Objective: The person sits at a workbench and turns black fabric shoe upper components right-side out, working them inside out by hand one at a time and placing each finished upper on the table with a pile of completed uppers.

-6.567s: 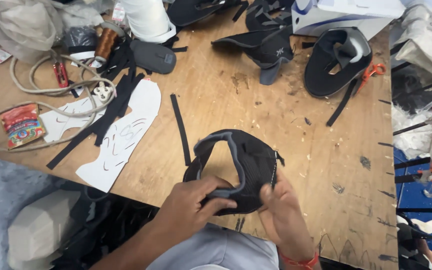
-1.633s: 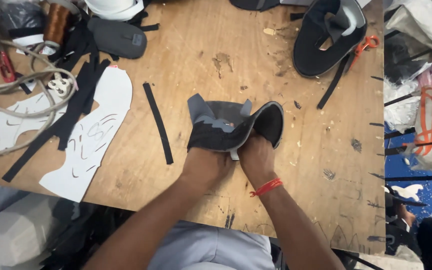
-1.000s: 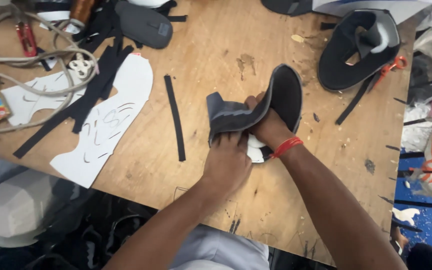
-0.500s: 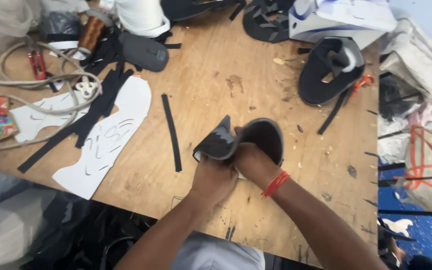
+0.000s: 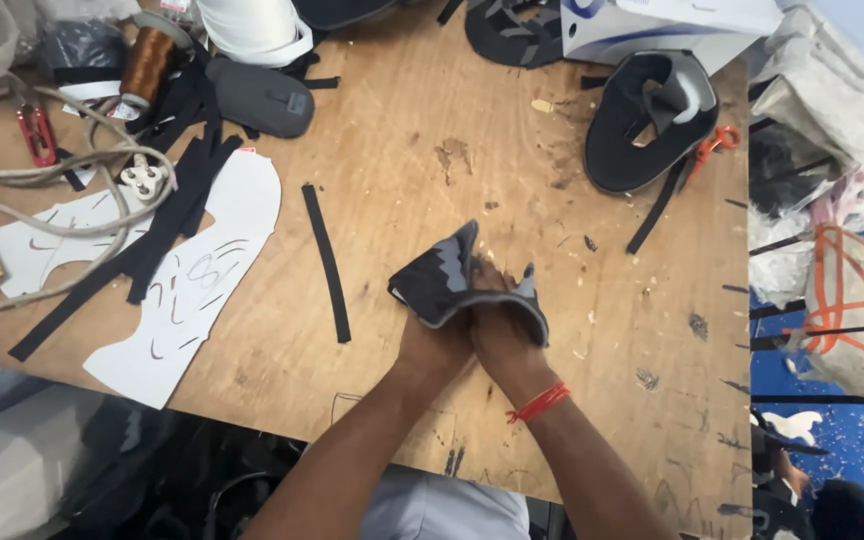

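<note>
Gripping a dark shoe upper (image 5: 442,280) with left hand (image 5: 437,345) and right hand (image 5: 502,340)

Black-and-grey shoe upper (image 5: 442,280), red wrist thread (image 5: 539,402), white paper pattern (image 5: 192,280), black strip (image 5: 326,262), orange scissors (image 5: 712,145).

You are at a shoemaking workshop bench. The scarred, glue-stained plywood worktop (image 5: 512,150) is strewn with trade clutter: a white paper pattern (image 5: 192,290) cut to a shoe-part outline, loose black strips (image 5: 326,262) of trimmed material, a spool of copper-brown thread (image 5: 145,62), small red snips (image 5: 36,134), and a finished dark shoe upper (image 5: 642,120) lying open near the far edge. Offcuts and bags pile up beside the bench on the right.
</note>
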